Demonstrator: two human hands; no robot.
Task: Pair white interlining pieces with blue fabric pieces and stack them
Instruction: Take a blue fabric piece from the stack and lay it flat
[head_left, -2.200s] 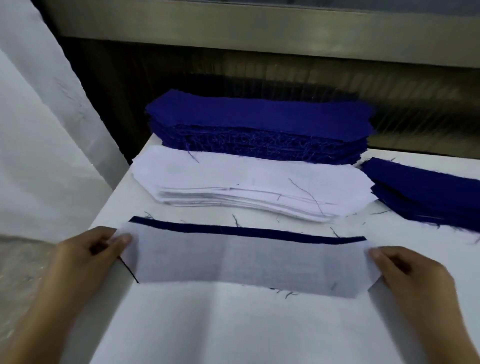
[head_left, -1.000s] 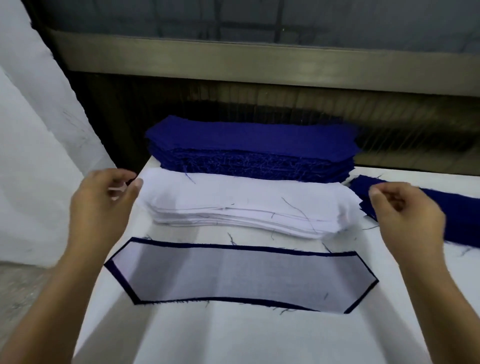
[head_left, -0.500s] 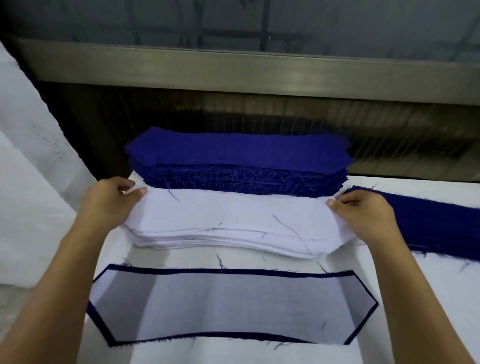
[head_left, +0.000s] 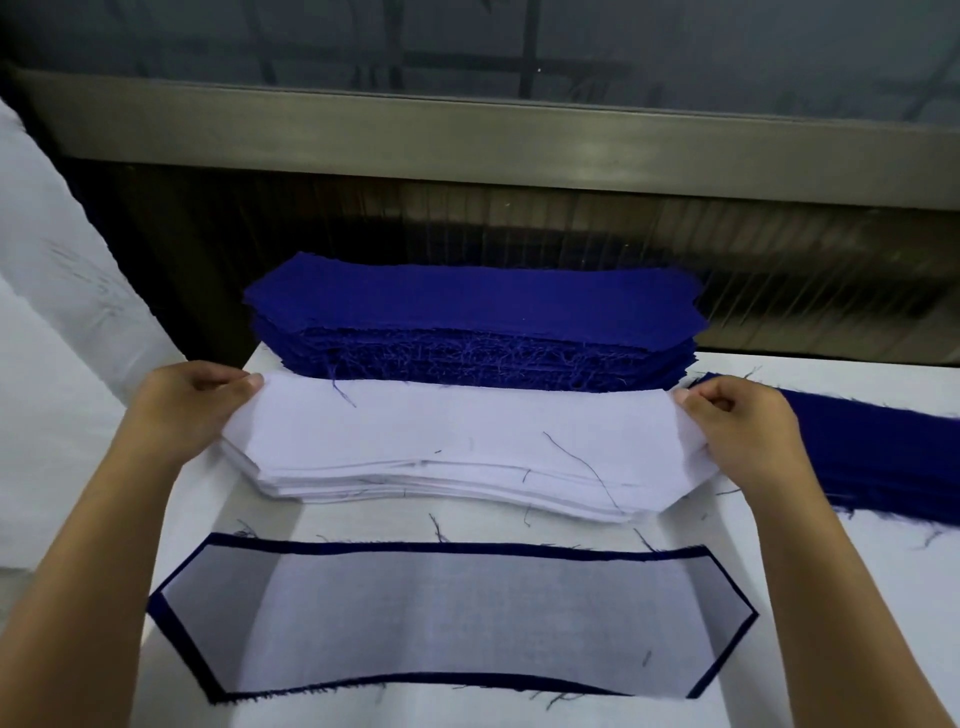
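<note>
A white sheet (head_left: 52, 364) is hanging at the far left; the faint grey marks on it are too blurred to read. The left hand (head_left: 192, 410) is pinching the left end of the top piece (head_left: 467, 421) on the white stack (head_left: 457, 483), thumb and fingers curled round its edge. This stack is lying mid-table (head_left: 857, 597), its layers fanning out and loose threads lying across it. Behind it, touching, a taller blue stack (head_left: 467, 317) is showing frayed edges. In front, a pair (head_left: 447, 618) is lying flat: translucent white over blue, with a blue border showing all round. The right hand (head_left: 737, 421) is pinching the top piece's right end. A lower blue pile (head_left: 872, 452) is sitting at the right.
</note>
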